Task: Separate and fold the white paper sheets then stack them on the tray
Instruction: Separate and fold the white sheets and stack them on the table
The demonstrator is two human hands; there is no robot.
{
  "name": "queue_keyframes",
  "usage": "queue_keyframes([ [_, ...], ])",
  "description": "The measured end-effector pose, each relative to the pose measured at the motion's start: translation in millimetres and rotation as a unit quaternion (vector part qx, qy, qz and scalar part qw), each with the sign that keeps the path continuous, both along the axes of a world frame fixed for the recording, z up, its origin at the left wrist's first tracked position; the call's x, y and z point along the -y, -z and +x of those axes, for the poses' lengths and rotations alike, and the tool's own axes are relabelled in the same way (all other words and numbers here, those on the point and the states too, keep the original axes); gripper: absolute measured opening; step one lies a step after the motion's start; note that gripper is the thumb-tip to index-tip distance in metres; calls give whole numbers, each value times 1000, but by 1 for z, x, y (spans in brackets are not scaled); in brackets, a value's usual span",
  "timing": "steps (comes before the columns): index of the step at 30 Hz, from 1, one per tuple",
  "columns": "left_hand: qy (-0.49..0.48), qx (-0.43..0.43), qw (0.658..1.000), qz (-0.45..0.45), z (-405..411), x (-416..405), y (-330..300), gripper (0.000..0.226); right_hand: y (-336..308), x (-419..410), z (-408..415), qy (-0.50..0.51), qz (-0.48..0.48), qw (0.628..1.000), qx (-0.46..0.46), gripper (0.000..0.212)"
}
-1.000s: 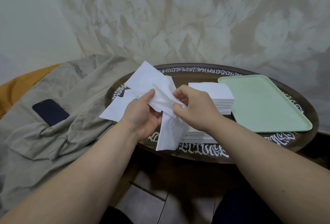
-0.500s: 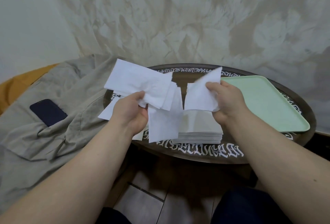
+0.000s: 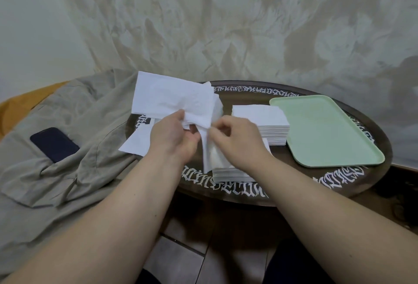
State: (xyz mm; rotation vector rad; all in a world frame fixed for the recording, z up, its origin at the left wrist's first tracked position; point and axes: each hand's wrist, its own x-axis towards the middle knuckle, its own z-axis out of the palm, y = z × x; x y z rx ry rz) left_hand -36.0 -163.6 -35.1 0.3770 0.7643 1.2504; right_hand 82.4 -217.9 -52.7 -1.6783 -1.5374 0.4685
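Right hand (image 3: 237,141) returned beside left hand (image 3: 174,139); both pinch white paper sheets (image 3: 174,100)

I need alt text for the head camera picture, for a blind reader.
Two bare hands, left hand and right hand, pinch crumpled white paper sheets above a round dark table. Two stacks of white sheets sit beside an empty green tray on the right.

Crumpled white paper sheets (image 3: 174,100) are held up above the worktop. Two neat stacks (image 3: 262,123) lie beside the pale green tray (image 3: 325,132), which is bare.
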Motion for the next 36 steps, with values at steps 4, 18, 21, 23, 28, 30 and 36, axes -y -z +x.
queue_keyframes([
  [4,41,-4,999,-27,2,7,-2,30,3,0,-1,-68,-43,991,-104,34],
  [18,-50,-105,993,-37,-21,-9,26,24,11,-8,69,44,282,927,242,16],
  [21,-53,-132,988,-67,-23,-7,41,23,39,-2,82,-86,98,936,327,16],
  [23,-50,-146,986,-65,-23,-6,50,24,56,6,87,-136,-30,931,338,20],
  [28,-42,-152,987,-35,-24,-11,58,50,56,8,84,-99,-40,948,300,32],
  [30,-16,-157,987,-13,-20,-9,56,46,53,3,81,-93,-40,946,306,28],
  [36,104,-208,971,59,-19,-3,47,36,59,1,81,-114,-71,941,312,34],
])
